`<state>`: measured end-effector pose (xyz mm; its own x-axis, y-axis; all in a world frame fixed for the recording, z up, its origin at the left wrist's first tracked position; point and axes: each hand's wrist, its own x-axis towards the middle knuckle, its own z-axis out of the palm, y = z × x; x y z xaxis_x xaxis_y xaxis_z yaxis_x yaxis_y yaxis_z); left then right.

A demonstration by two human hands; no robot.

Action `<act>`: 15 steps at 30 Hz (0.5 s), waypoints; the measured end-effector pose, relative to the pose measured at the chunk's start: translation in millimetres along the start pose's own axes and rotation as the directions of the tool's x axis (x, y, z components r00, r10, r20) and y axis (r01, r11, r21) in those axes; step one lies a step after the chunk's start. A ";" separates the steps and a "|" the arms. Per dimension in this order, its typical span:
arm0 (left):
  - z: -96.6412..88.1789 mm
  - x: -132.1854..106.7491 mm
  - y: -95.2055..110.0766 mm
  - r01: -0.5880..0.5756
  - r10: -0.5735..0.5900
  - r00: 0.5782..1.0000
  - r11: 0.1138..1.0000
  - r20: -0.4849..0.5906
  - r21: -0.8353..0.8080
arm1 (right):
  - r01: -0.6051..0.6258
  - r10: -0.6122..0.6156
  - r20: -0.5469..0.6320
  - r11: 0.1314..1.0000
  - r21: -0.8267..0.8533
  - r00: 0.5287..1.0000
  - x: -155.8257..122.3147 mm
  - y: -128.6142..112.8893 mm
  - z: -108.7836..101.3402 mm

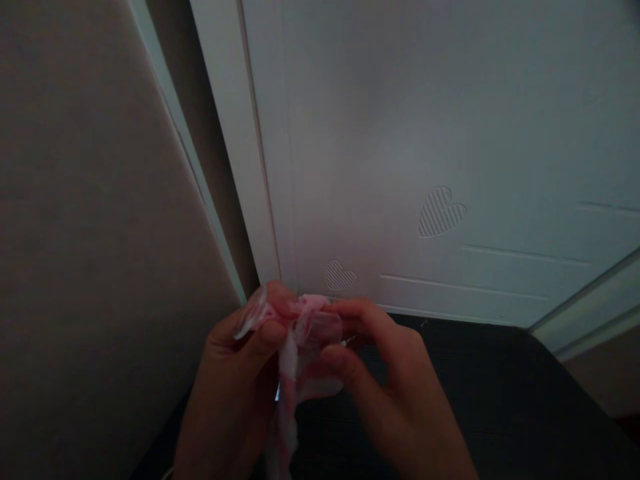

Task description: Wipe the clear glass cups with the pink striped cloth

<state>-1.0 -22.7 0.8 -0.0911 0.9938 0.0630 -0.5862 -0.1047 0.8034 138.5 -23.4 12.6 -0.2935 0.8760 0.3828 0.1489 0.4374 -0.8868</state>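
Observation:
Between my two hands is a thin, crumpled pink-and-white material (316, 380), partly see-through, like a plastic bag or light cloth; I cannot tell which. My left hand (243, 363) pinches its bunched upper left part between thumb and fingers. A short flap sticks up beside that thumb. On the other side, my right hand (383, 363) grips a clear folded end with its thumb and forefinger. A long twisted strip of the material hangs down between the wrists. Dim light and the folds hide how the middle is wrapped.
Ahead stands a white door-like panel (370, 133) with embossed hearts and lines. A plain wall (90, 220) rises close on the left, with a dark gap beside the white frame. Below lies a dark surface (480, 393).

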 end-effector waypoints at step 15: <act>-2.8 -6.9 -4.1 -0.237 0.274 0.959 0.918 -0.075 0.318 | 0.035 -0.057 -0.361 0.997 -0.067 0.931 -10.7 -2.4 -29.5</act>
<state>-0.2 -29.2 -4.5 -0.3085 0.9215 0.2361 -0.2607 -0.3206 0.9106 169.1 -27.8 18.2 0.0592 0.8640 0.5000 0.2011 0.4803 -0.8538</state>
